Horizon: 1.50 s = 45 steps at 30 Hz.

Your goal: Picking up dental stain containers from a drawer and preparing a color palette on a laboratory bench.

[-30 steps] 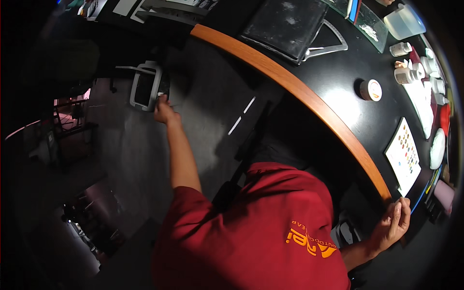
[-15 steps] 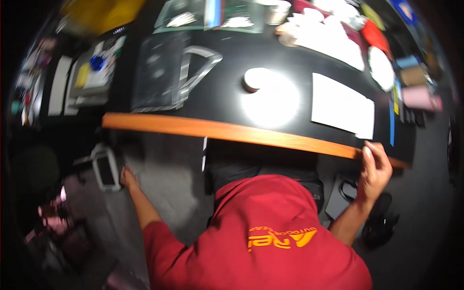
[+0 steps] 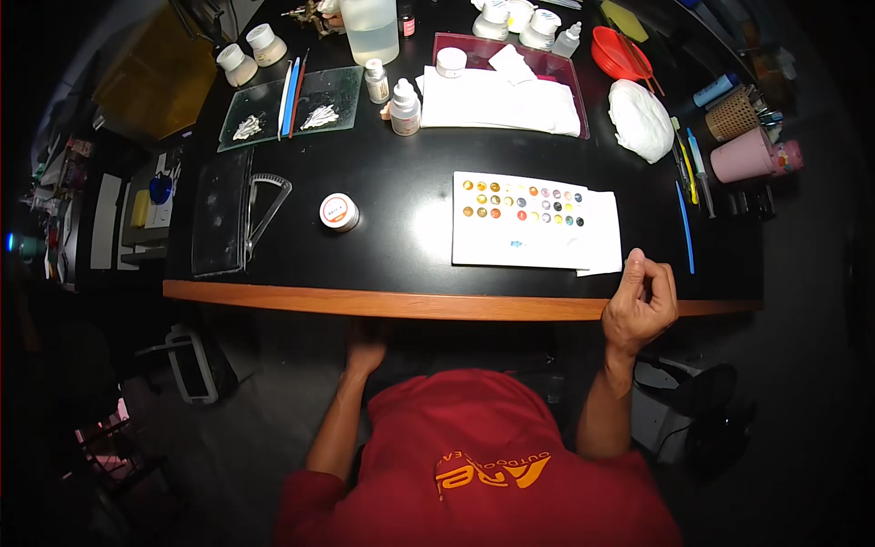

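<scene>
My right hand (image 3: 643,304) is over the table's front edge at the right, thumb and index finger pinched and the other fingers curled. Whatever is between its fingertips, if anything, I cannot make out. Just left of it lies a white card (image 3: 483,246) with rows of small round coloured dots, partly over a folded white paper (image 3: 602,228). My left hand (image 3: 366,345) is low at the table's front edge, its fingers hidden in shadow beneath the wood. On the table beyond it stands a small round jar (image 3: 338,212) with a white and red lid.
A clear plastic case (image 3: 221,219) lies open at the left. Behind are glass plates (image 3: 342,87) with white powder, a dropper bottle (image 3: 406,109) and white tissue (image 3: 497,105) on a maroon tray. To the right are a wadded white cloth (image 3: 640,118), a blue stick (image 3: 684,228) and a pink cup (image 3: 740,162).
My left hand has swung in from the far left to the table's front edge. My right hand remains near the right edge, fingers still pinched. The view has shifted and become sharper.
</scene>
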Motion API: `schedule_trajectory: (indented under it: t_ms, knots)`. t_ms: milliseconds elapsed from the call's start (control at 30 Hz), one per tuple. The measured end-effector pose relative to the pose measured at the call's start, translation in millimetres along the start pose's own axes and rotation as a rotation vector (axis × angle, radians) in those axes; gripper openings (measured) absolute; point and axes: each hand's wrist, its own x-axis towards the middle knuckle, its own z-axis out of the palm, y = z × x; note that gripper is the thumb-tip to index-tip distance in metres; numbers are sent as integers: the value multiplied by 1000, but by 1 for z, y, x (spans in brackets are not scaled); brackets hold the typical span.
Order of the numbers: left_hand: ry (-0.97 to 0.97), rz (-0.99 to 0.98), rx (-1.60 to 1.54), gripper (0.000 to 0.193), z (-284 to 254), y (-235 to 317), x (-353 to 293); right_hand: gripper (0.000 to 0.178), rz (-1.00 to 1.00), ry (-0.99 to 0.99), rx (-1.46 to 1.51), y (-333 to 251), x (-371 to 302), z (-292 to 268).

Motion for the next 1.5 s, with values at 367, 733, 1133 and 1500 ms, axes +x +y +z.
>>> schedule_trajectory:
  t_ms: [367, 733, 1133, 1500]
  knots:
    - [57, 416, 393, 41, -8, 120, 59, 18, 71, -13, 74, 2, 8, -4]
    - [154, 683, 402, 47, 20, 102, 81, 9, -111, -89, 16, 1, 12, -13]
    - [-309, 543, 201, 43, 15, 86, 62, 27, 194, -182, -549, 107, 87, -53]
    - [227, 411, -553, 21, -278, 233, 65, 16, 324, -148, -121, 152, 77, -67]
